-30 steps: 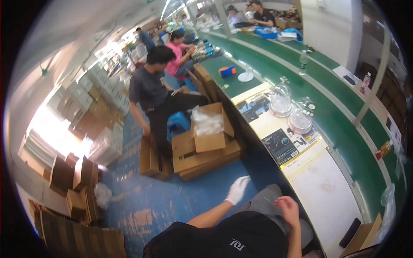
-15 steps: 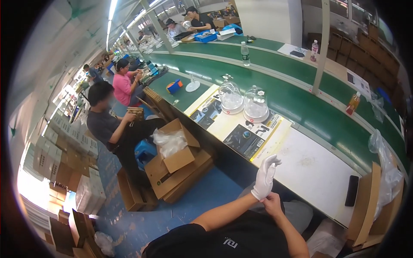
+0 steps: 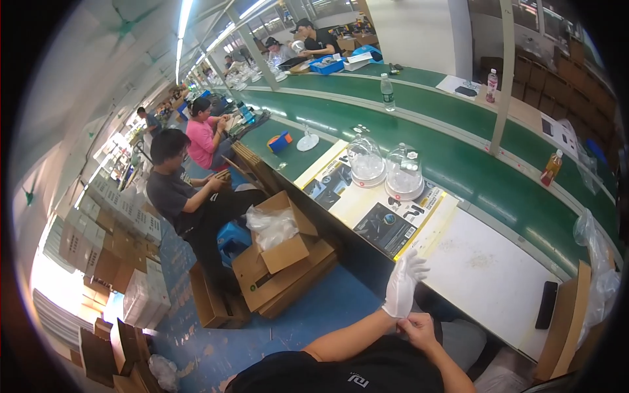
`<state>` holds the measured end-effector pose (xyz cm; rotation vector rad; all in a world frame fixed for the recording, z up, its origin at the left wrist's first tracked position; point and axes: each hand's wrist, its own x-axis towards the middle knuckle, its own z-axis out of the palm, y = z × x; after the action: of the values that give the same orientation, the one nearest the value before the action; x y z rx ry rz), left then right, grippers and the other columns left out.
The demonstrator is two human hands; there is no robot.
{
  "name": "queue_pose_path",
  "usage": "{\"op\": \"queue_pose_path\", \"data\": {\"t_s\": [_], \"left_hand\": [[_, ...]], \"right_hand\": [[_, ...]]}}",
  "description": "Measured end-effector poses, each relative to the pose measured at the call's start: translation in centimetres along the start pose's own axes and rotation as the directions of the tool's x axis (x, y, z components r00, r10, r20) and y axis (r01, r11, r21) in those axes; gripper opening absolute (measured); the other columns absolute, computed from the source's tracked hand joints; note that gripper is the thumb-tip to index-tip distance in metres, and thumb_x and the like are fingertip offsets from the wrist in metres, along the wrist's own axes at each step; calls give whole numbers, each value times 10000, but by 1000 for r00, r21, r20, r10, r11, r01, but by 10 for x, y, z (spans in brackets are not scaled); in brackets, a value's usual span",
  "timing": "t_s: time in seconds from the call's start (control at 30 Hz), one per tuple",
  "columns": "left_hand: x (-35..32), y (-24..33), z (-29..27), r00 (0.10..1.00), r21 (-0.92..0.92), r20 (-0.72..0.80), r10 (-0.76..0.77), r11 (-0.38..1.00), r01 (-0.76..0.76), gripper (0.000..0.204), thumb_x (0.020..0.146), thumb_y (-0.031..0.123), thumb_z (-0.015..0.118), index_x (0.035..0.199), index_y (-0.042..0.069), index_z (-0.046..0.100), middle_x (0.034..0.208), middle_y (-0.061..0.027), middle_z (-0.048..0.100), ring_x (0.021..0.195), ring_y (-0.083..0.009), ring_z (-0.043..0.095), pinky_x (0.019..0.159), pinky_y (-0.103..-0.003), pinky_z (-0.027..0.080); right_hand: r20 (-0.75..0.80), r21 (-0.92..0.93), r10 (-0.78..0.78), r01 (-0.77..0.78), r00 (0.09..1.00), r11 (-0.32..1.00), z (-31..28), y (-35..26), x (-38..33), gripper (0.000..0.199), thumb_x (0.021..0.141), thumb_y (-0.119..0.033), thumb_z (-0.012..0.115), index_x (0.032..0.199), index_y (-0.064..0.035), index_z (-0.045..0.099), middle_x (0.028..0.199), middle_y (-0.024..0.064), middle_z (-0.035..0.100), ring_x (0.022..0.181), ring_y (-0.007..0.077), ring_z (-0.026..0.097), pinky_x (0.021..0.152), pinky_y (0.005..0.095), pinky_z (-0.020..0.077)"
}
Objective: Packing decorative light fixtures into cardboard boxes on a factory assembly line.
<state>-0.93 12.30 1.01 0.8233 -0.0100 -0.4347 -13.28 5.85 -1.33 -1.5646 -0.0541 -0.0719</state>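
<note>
A white glove covers my left hand, which is raised at the table's near edge with its fingers apart and nothing in them. My bare right hand is at the left wrist, its fingers pinched on the glove's cuff. Beyond them, two clear domes with white round bases stand side by side on printed sheets. Bare white table surface lies to the right of the gloved hand.
A black phone-like slab lies at the table's right, beside a cardboard box. A green conveyor belt runs behind. Bottles, including a clear one, stand farther back. An open carton holds plastic bags at left, near a seated co-worker.
The whole view has shifted, with the scene moving right and slightly down. My left fingers have spread more within the glove, while my right hand keeps its pinch at the cuff.
</note>
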Motion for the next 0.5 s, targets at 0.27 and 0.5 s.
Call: {"op": "queue_pose_path", "data": {"t_s": [0.27, 0.5], "left_hand": [[18, -28, -28, 842, 684, 188, 505, 548, -482, 392, 1098, 270, 378, 1323, -18, 520, 1116, -116, 627, 979, -198, 633, 889, -344, 517], [23, -27, -17, 853, 649, 192, 485, 590, -481, 356, 1087, 214, 383, 1291, -48, 512, 1128, -137, 593, 994, -218, 608, 906, -358, 495]], "right_hand": [[-118, -65, 207, -215, 971, 974, 13, 10, 10, 379, 990, -340, 623, 795, -29, 719, 623, 66, 655, 564, 125, 603, 557, 311, 476], [-30, -195, -75, 68, 997, 978, 5, 28, 6, 325, 1001, -345, 592, 898, -56, 697, 757, 120, 663, 702, 278, 650, 635, 372, 486]]}}
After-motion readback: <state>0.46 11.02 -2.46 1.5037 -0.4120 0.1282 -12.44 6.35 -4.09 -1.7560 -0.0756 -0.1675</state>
